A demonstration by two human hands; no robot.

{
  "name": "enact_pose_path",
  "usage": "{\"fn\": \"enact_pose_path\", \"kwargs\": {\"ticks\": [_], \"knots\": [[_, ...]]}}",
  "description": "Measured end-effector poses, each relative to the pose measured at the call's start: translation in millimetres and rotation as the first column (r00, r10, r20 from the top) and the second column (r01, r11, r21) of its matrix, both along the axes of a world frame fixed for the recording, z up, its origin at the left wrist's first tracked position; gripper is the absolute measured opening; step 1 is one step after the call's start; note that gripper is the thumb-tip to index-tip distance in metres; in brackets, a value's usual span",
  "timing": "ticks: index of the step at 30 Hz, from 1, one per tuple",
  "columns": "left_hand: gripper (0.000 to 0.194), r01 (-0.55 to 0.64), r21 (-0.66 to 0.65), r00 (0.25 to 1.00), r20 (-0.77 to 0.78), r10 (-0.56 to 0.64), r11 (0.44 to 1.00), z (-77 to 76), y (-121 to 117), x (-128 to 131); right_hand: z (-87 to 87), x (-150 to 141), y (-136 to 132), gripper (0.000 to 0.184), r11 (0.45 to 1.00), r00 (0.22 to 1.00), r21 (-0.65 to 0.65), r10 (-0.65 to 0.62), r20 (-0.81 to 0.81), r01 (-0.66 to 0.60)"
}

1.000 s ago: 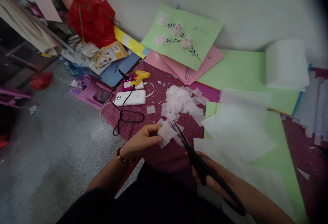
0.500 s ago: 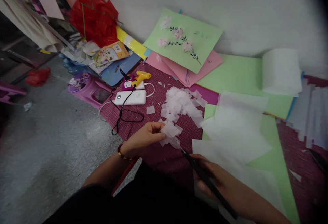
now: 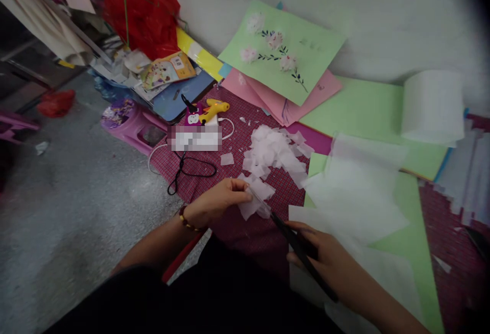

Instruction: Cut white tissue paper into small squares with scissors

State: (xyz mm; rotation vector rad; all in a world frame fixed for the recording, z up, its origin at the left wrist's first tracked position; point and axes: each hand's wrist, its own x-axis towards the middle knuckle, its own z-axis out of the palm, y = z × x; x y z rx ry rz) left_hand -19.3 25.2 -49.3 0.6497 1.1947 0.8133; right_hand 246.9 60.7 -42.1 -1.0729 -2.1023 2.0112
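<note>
My left hand (image 3: 220, 199) pinches a thin strip of translucent white paper (image 3: 259, 200) between thumb and fingertips, above small loose paper pieces. My right hand (image 3: 321, 252) is closed around a long black tool that looks like scissors (image 3: 294, 245), seen nearly edge-on. Their narrow tip meets or nearly meets the lower right end of the strip; whether the blades are apart cannot be made out. Just beyond my left hand, a heap of small white paper pieces (image 3: 268, 150) covers part of the red checked tablecloth (image 3: 237, 232). One single piece (image 3: 227, 159) lies left of it.
Larger white sheets (image 3: 356, 186) lie on green card at right, near a paper roll (image 3: 431, 107) and paper strips (image 3: 470, 165). A yellow glue gun (image 3: 214, 110) and looped black cable (image 3: 195, 167) are at left. A green flower picture (image 3: 279, 48) leans against the wall.
My right hand has moved slightly up, bringing the scissors' tip to the strip now showing in my left fingers. My left hand has shifted a little right. The camera view has also shifted slightly.
</note>
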Motion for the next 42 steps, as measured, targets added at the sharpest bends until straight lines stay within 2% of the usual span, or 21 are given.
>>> {"fn": "enact_pose_path", "kwargs": {"ticks": [4,6,8,11,13,15,17,19,22,25,30,33,35,38,40,42], "knots": [[0.023,-0.015,-0.037,0.998,0.066,0.017,0.999,-4.9,-8,-8,-2.3,-1,0,0.04,0.984,0.995,-0.148,-0.096,0.014,0.097],[0.023,-0.064,-0.023,0.995,0.07,0.066,0.998,-7.4,-12,-9,-2.5,-1,-1,0.04,0.978,0.995,-0.187,-0.099,0.004,0.098],[0.024,-0.156,0.012,0.985,0.077,0.155,0.988,-8.4,-14,-8,-2.2,1,-1,0.039,0.985,0.997,-0.167,-0.061,-0.048,0.052],[0.023,-0.296,0.064,0.95,0.124,0.287,0.953,-5.9,-11,-6,-1.2,9,0,0.049,0.993,0.993,-0.119,-0.031,-0.118,0.017],[0.022,-0.37,0.107,0.925,0.137,0.355,0.923,-2.4,-7,-6,0.2,14,1,0.055,0.995,0.993,-0.097,-0.027,-0.112,0.017],[0.02,-0.411,0.155,0.91,0.129,0.394,0.898,1.0,-3,-7,2.7,16,3,0.053,0.998,0.997,-0.064,0.021,-0.077,-0.026],[0.018,-0.393,0.177,0.919,0.099,0.381,0.902,3.2,-1,-8,6.2,15,3,0.049,0.995,0.995,-0.038,0.086,-0.054,-0.088],[0.018,-0.317,0.162,0.948,0.052,0.313,0.934,3.9,0,-7,9.8,12,3,0.046,0.992,0.992,-0.027,0.119,-0.04,-0.12],[0.018,-0.16,0.124,0.986,-0.021,0.164,0.979,4.4,1,-5,14.6,4,2,0.045,0.992,0.992,-0.03,0.124,0.001,-0.124],[0.019,-0.067,0.103,0.996,-0.055,0.073,0.992,5.2,2,-2,17.9,-4,4,0.045,0.993,0.993,-0.026,0.117,0.019,-0.116],[0.019,-0.081,0.078,0.995,-0.056,0.086,0.994,2.0,4,2,15.7,-7,5,0.04,0.995,0.997,-0.049,0.082,0.003,-0.081],[0.018,-0.178,0.058,0.984,0.018,0.177,0.982,-0.5,6,1,7.3,0,3,0.049,0.99,0.995,-0.13,0.05,-0.087,-0.061],[0.014,-0.312,0.033,0.938,0.17,0.302,0.95,0.3,8,0,0.6,4,1,0.055,0.954,0.969,-0.296,-0.035,-0.245,-0.04],[0.019,-0.464,-0.029,0.811,0.39,0.437,0.886,4.3,12,-2,-7.1,7,-3,0.06,0.801,0.912,-0.597,-0.204,-0.356,-0.053],[0.026,-0.464,-0.043,0.778,0.458,0.43,0.885,6.8,13,-2,-9.9,7,-6,0.059,0.726,0.903,-0.685,-0.25,-0.349,-0.064],[0.031,-0.394,-0.027,0.79,0.5,0.354,0.919,7.5,13,-1,-11.4,5,-8,0.06,0.688,0.897,-0.722,-0.268,-0.353,-0.078]]}}
